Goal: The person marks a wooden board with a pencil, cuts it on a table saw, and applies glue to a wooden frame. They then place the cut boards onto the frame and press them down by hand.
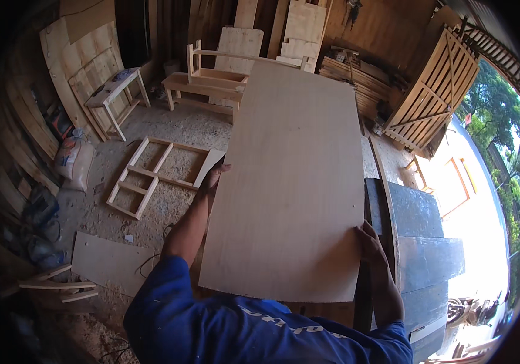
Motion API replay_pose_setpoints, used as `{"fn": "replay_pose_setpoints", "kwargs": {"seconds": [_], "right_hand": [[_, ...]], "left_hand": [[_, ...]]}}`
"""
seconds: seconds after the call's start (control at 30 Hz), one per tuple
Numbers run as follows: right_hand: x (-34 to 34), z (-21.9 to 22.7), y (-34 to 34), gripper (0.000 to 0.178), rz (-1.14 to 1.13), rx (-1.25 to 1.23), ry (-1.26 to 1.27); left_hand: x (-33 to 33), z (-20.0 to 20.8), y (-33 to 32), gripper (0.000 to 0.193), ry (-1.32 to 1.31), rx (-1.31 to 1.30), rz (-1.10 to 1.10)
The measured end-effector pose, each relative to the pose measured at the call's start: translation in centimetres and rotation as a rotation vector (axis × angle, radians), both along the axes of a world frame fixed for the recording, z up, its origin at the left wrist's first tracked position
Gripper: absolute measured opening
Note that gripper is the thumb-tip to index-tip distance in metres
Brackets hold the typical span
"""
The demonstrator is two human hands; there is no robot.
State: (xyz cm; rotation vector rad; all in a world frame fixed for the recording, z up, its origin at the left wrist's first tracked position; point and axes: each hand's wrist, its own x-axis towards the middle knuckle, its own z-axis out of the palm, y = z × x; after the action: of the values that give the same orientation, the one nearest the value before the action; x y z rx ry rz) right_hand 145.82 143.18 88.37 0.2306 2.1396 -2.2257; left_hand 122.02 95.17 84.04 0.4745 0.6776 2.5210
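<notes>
A large, pale plywood sheet [290, 164] fills the middle of the head view, its near edge close to my chest and its far end reaching toward the benches. My left hand [216, 175] grips its left edge about midway along, the fingers partly hidden by the sheet. Lower down on the opposite edge, my right hand [369, 241] is closed around the board, its fingertips out of sight beneath. Part of a dark-topped work surface [415, 212] lies to the right of my right hand, with a long wooden strip [388, 206] along its left side.
On the floor at left lies a wooden frame [151, 176]; a thin sheet [111, 261] is nearer me. A small table [114, 88], a low bench [205, 91] and a white sack [75, 161] stand farther off. A slatted gate [436, 91] is beside the bright opening.
</notes>
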Motion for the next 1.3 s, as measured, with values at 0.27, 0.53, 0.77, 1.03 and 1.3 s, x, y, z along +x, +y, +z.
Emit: {"fn": "replay_pose_setpoints", "kwargs": {"seconds": [0.27, 0.53, 0.77, 1.03, 1.3], "right_hand": [[-2.3, -6.5, -3.0, 0.050, 0.060, 0.105, 0.162], [-2.0, 1.8, -9.2, 0.074, -0.085, 0.040, 0.058], [0.0, -0.6, -19.2, 0.035, -0.055, 0.091, 0.321], [-11.5, 5.9, -31.3, 0.032, -0.188, -0.334, 0.466], [-12.7, 0.7, -37.7, 0.033, -0.277, -0.396, 0.364]], "left_hand": [[-9.1, 0.4, -0.1, 0.073, -0.314, -0.905, 0.431], [-15.7, -9.6, -5.9, 0.066, 0.554, -1.565, 1.051], [-15.0, 6.7, -1.1, 0.086, 0.932, -1.886, 1.394], [10.4, 10.0, -1.8, 0.057, 1.488, -1.704, 0.457], [11.5, 5.0, -7.0, 0.052, 0.941, -1.731, 0.426]]}}
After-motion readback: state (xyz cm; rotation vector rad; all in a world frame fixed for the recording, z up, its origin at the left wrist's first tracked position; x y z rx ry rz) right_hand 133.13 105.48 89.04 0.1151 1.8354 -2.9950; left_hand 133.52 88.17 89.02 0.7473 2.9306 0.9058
